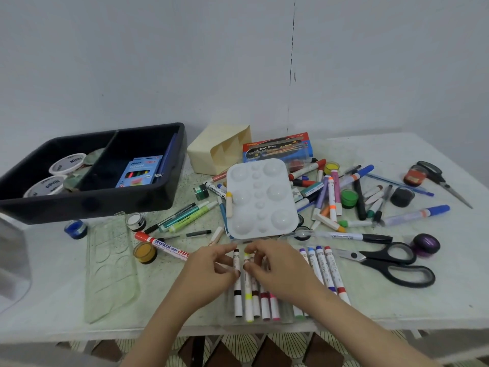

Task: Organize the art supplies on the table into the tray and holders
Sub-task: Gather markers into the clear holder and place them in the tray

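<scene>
A row of white colour markers [254, 300] lies side by side at the table's front edge, seemingly in a clear sleeve. My left hand [209, 271] pinches the black-tipped marker [236, 263] at the left of the row. My right hand [275, 268] pinches the yellow marker [247, 287] beside it. The black two-part tray [87, 202] stands at the back left with round tubs and a neon pencil box inside. A cream holder [211, 152] lies on its side behind a white palette [260, 197].
Loose markers and paint pots [349, 198] litter the right half of the table. Black scissors [391, 260] lie right of my hands, a second pair [442, 181] at the far right. A clear stencil ruler [111, 266] and red marker [161, 243] lie left.
</scene>
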Motion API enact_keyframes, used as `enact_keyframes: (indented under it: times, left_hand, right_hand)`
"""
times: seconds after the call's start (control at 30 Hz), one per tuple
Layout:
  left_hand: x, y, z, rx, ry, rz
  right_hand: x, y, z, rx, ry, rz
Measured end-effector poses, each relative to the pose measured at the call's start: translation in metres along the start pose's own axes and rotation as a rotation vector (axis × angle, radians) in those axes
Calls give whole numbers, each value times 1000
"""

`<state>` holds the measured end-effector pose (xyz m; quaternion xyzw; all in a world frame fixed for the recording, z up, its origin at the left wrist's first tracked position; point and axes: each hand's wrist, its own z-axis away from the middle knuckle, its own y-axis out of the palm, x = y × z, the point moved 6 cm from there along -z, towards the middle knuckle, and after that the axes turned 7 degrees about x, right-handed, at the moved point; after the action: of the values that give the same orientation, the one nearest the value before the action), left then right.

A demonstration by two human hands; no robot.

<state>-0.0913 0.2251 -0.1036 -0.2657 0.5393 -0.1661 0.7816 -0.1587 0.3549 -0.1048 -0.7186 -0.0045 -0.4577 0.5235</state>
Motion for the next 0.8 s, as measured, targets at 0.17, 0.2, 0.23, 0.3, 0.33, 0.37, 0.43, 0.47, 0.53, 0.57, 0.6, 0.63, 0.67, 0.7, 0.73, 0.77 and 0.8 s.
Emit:
enact_keyframes:
  times: [0.17,0.2,0.23,0.3,0.33,0.37,0.43,0.47,0.53,0.57,0.6,0.63,0.67,0.7,0.73,0.77,0.8]
  left_hand:
    - [-3,1,0,38,41,-129]
    - [-4,1,0,35,62,-184]
    - [-6,1,1,33,85,-237]
    - [-5,-1,3,42,113,-281]
    - [-4,-2,4,54,125,-280]
    - [-2,-2,4,70,140,-286]
    - [2,-3,6,117,168,-317]
    - [3,-3,7,142,182,-330]
    - [3,-2,9,179,206,-356]
    - [3,-2,9,194,214,-364]
    - [3,-1,10,207,218,-367]
    - [3,0,10,216,219,-362]
    - [4,0,10,219,218,-352]
    - [5,0,10,217,219,-342]
    - [6,0,10,217,221,-335]
    - [6,0,10,219,226,-337]
    - [7,0,10,223,229,-345]
  right_hand:
    - [4,-1,0,107,-32,36]
    - [5,-1,0,134,-43,47]
    - [6,-1,1,161,-51,57]
    - [7,-1,3,212,-59,68]
    - [7,0,5,233,-60,69]
    - [7,0,6,251,-58,66]
    - [7,2,8,277,-56,67]
    - [7,3,9,286,-59,73]
    - [9,3,11,281,-68,86]
    - [10,3,11,272,-72,96]
    - [11,4,12,263,-75,107]
    - [12,4,13,257,-79,116]
    - [13,5,14,254,-81,121]
    - [13,5,14,255,-82,124]
    - [14,5,14,257,-82,126]
    - [14,5,14,260,-80,129]
    - [14,5,14,263,-78,136]
